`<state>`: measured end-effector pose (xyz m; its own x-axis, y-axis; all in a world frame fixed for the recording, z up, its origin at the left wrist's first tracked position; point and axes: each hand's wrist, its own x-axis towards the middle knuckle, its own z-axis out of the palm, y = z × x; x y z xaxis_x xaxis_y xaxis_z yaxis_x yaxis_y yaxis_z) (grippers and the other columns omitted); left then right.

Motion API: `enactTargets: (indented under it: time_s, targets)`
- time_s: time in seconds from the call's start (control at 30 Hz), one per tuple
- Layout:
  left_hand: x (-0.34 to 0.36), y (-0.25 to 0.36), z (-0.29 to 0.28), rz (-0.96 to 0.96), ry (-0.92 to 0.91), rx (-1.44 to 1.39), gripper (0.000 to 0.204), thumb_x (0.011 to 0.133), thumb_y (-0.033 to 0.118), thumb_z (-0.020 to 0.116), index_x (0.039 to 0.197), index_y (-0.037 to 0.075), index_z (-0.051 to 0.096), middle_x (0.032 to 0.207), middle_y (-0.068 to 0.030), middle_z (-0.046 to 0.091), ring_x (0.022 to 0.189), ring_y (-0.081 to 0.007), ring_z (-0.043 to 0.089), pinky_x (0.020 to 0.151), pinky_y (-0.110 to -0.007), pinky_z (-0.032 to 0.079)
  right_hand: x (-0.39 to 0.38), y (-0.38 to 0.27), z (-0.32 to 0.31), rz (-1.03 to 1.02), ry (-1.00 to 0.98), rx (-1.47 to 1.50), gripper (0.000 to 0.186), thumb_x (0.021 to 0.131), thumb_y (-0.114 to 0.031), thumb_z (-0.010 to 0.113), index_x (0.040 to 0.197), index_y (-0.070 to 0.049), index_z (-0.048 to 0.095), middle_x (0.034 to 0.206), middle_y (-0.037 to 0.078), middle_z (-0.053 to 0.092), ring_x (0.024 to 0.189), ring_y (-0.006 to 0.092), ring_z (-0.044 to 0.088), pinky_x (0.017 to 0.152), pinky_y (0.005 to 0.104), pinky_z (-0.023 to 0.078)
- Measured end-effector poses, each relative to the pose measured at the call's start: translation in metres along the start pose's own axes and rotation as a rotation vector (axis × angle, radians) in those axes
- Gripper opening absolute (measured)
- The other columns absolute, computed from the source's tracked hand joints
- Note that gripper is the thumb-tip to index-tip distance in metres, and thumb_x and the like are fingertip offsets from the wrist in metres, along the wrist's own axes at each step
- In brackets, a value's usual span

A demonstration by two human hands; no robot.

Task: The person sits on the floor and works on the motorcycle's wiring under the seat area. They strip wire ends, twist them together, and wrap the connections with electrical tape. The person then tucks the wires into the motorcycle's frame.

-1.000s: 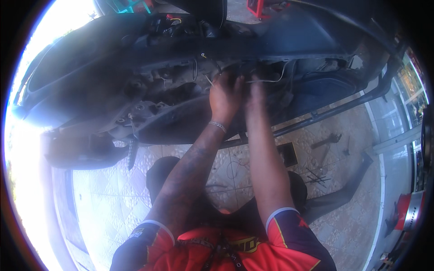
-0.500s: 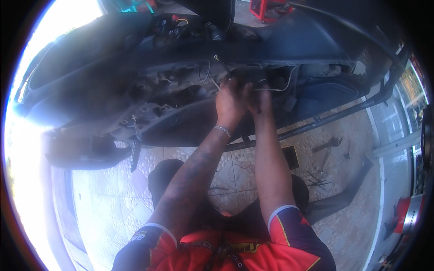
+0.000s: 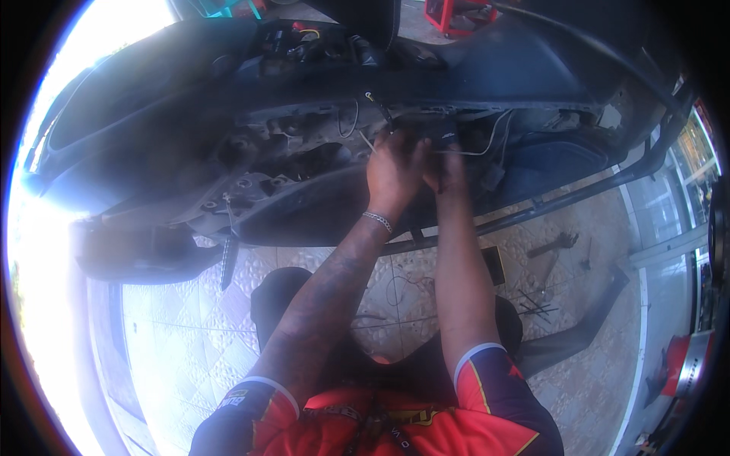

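Along the opened flank of a dark vehicle point(image 3: 525, 64), we find both bare hands at work side by side, well inside the long gap in its bodywork. We record the left hand point(image 3: 393, 176) with its back toward us, fingers bent inward, a silver chain bracelet point(image 3: 378, 221) at the wrist. Just beside it is the right hand point(image 3: 447, 175), its thumb side close to the left fingers. Whether either grip is clamped on something we cannot tell; the hands themselves hide their fingertips.

Nearest the hands we note a black block point(image 3: 445, 134), seated in the gap just above the right hand. A pale cable point(image 3: 480, 152) curves off to the right from behind that hand. Above the left fingers runs a short dark lead point(image 3: 382, 112) with a light ring at its upper end; left of it hangs a thin wire loop point(image 3: 348, 125). We also see a grey connector point(image 3: 493, 178) lower right.

Below the vehicle, a tubular bar point(image 3: 525, 213) crosses over the patterned tile floor point(image 3: 198, 304). On the tiles, right of the right forearm, we log a dark rectangular piece point(image 3: 493, 264), a hammer-like tool point(image 3: 553, 243) and several thin dark rods point(image 3: 537, 305).
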<state>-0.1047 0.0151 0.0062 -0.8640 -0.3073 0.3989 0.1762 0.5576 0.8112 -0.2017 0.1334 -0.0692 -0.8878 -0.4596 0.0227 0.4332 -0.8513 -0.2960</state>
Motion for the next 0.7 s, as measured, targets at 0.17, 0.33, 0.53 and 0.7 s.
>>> enactTargets:
  time_s: [0.17,0.33,0.53,0.7]
  targets:
    - [0.001,0.000,0.000,0.009,0.008,-0.008,0.035,0.089,0.033,0.072,0.107,0.003,0.072,0.118,-0.0216,0.065,0.100,-0.0409,0.069,0.085,-0.047,0.056,0.001,0.001,0.007,-0.003,-0.159,0.016,0.040,0.103,-0.036,0.054,0.125,-0.004,0.062,0.117,0.012,0.069,0.104,0.0252,0.070,0.088,0.0382,0.061]
    - [0.000,0.001,-0.001,-0.012,0.001,-0.022,0.036,0.089,0.034,0.072,0.107,0.003,0.071,0.117,-0.0216,0.065,0.100,-0.0409,0.068,0.085,-0.047,0.056,0.001,-0.002,0.013,0.052,-0.211,0.085,0.042,0.103,-0.040,0.054,0.123,-0.004,0.063,0.117,0.011,0.070,0.104,0.0250,0.069,0.091,0.0377,0.060]
    - [0.001,-0.001,0.002,-0.004,0.014,-0.009,0.037,0.089,0.030,0.076,0.108,-0.002,0.070,0.105,-0.0203,0.065,0.094,-0.0348,0.068,0.087,-0.042,0.054,0.007,0.008,0.014,0.041,-0.279,0.205,0.042,0.103,-0.041,0.056,0.122,-0.004,0.064,0.115,0.011,0.071,0.102,0.0251,0.069,0.090,0.0398,0.059]
    - [-0.005,-0.001,0.000,0.026,0.019,-0.016,0.037,0.090,0.030,0.075,0.107,-0.002,0.071,0.104,-0.0207,0.065,0.094,-0.0355,0.068,0.086,-0.042,0.054,0.002,0.000,0.009,0.033,-0.183,0.109,0.040,0.102,-0.042,0.057,0.118,-0.007,0.066,0.110,0.009,0.072,0.099,0.0242,0.070,0.089,0.0409,0.058]
